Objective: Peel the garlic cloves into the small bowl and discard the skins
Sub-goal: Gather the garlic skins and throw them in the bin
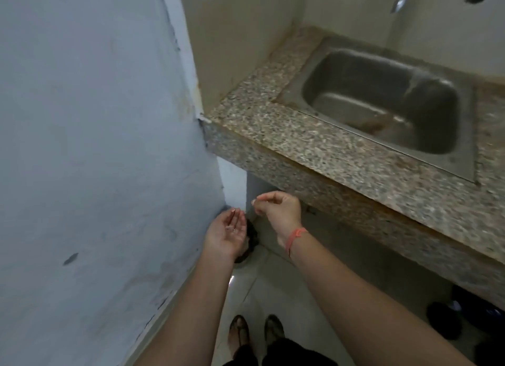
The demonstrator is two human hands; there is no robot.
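Left hand [226, 234]: palm up, fingers straight and relaxed, a few small pale scraps [231, 228] lying on it, too small to identify. Right hand [278, 207]: just beside it, fingers curled, thumb meeting forefinger; whether it pinches anything cannot be told. Thin orange wristband [295, 236] on the right wrist. Dark round floor bin [250, 241] below both hands, in the corner. Speckled granite counter [273, 141] with inset steel sink [297, 92] to the right.
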